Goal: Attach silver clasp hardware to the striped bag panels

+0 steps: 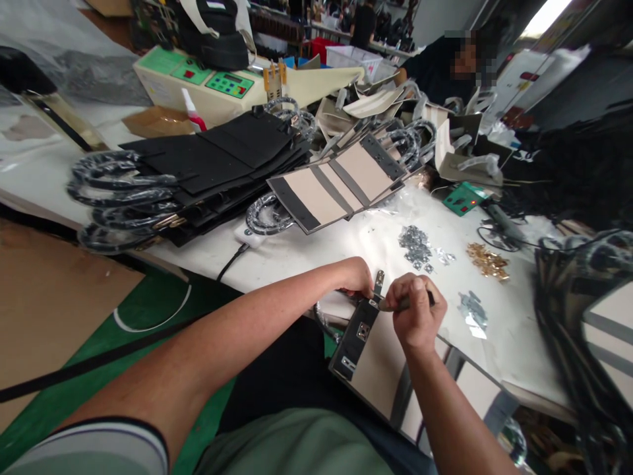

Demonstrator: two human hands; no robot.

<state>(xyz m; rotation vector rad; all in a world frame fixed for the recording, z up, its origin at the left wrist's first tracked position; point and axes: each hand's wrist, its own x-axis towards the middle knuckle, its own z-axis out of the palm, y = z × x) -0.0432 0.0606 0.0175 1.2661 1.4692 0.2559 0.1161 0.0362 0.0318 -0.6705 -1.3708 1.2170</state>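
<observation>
A beige-lined bag panel (378, 356) with black and grey bands lies at the table's front edge, partly over my lap. Metal plates are set along its black end strip, one of them a square plate (362, 331). My right hand (418, 307) is closed around a dark-handled screwdriver (430, 299), its thin tip against the strip near the upper plate. Close to that tip, my left hand (357, 277) has its fingers bent at the strip's edge; what they pinch is hidden. A plastic-wrapped handle (326, 324) loops out beside the panel.
Black bag panels (232, 152) are stacked at left, with lined panels (341, 178) beside them. Grey metal plates (415, 245), gold fittings (487, 261) and silver pieces (473, 310) lie in piles at right. Behind stand a cream machine (198, 86) and a person (435, 66).
</observation>
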